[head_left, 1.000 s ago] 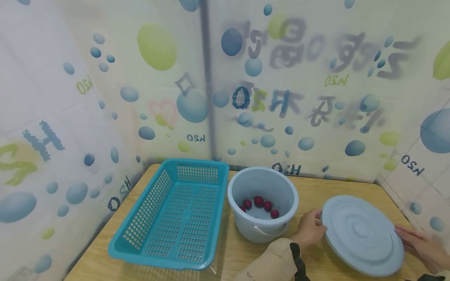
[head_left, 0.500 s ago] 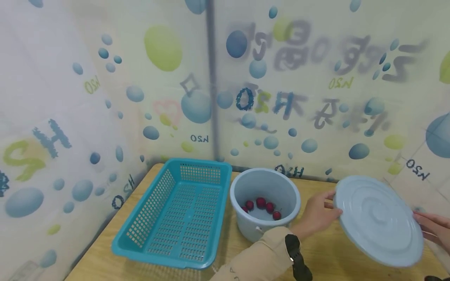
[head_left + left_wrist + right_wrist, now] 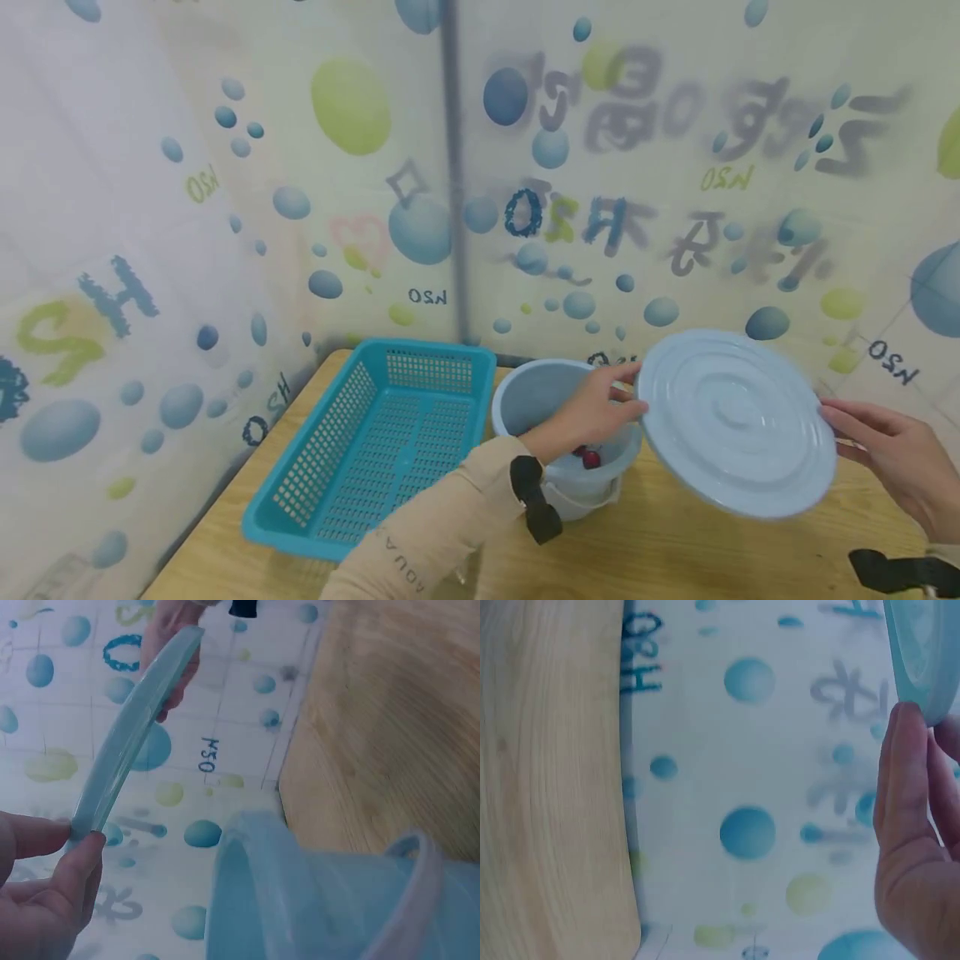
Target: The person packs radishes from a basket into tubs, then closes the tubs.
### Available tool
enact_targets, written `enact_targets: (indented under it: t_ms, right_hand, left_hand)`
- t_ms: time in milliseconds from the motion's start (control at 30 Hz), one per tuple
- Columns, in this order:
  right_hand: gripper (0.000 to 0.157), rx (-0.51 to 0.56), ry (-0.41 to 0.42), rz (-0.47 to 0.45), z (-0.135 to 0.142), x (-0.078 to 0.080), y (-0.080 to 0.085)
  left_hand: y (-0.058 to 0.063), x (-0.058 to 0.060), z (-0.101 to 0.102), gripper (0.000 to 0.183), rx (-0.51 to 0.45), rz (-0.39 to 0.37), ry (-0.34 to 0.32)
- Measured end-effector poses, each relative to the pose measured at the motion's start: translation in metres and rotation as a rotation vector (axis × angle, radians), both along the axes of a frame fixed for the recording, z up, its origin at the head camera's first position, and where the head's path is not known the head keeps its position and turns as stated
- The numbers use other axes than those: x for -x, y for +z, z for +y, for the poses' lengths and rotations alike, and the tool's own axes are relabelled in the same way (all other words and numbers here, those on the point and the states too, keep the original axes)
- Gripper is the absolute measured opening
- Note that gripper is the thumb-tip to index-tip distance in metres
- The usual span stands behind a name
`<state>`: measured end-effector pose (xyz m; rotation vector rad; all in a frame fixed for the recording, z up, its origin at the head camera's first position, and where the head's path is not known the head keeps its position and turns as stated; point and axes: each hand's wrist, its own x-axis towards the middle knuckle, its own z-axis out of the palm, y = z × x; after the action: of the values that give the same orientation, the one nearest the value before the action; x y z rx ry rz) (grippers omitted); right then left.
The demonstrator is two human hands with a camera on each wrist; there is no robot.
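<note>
A round pale blue lid (image 3: pixel 738 417) with concentric ridges is held up in the air, tilted, just right of the bucket. My left hand (image 3: pixel 592 408) pinches its left edge between thumb and fingers, and my right hand (image 3: pixel 892 446) pinches the right edge. In the left wrist view the lid (image 3: pixel 135 735) is seen edge-on above the bucket (image 3: pixel 259 885). The pale blue bucket (image 3: pixel 528 400) stands upright and uncovered on the table, its handle hanging down in front. Part of the dark red fruit (image 3: pixel 592 458) inside shows; my left hand and forearm hide the rest.
A turquoise slotted plastic basket (image 3: pixel 375 442) stands left of the bucket, partly behind my left sleeve. The wooden table (image 3: pixel 675 533) meets a wall (image 3: pixel 675 208) printed with blue and green bubbles at the back and sides.
Both hands have lifted the lid from low at the right, raised it, then carried it left toward the bucket. My left hand now overlaps the bucket's opening. Basket and bucket stay put.
</note>
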<state>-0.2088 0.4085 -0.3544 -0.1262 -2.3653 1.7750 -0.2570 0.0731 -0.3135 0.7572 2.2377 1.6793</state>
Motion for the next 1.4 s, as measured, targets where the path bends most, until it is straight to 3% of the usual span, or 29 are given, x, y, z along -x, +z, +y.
enact_targets:
  t_ms: [133,333,500,667,1033,1400]
  right_hand:
    - [0.014,0.059,0.117,0.018,-0.033,0.012,0.010]
    - [0.017,-0.008,0.207,0.055,-0.084,0.029,0.008]
    - [0.039,0.009,0.295,0.011,-0.117,0.036,0.005]
    - [0.052,-0.075,0.359,-0.041,-0.138,0.039,0.001]
    - [0.047,-0.096,0.400,-0.036,-0.159,0.047,-0.009]
    - [0.049,-0.116,0.371,-0.046,-0.156,0.046,-0.013]
  left_hand:
    - [0.002,0.013,-0.036,0.049,0.062,0.041,0.003]
    - [0.004,0.027,-0.087,0.048,0.071,0.009,0.015]
    - [-0.003,0.034,-0.124,0.045,0.071,-0.022,0.002]
    - [-0.013,0.038,-0.149,0.045,0.079,-0.064,0.033]
    - [-0.034,0.041,-0.167,0.044,0.048,-0.093,0.065]
    - [-0.048,0.047,-0.157,0.043,0.074,-0.157,0.125]
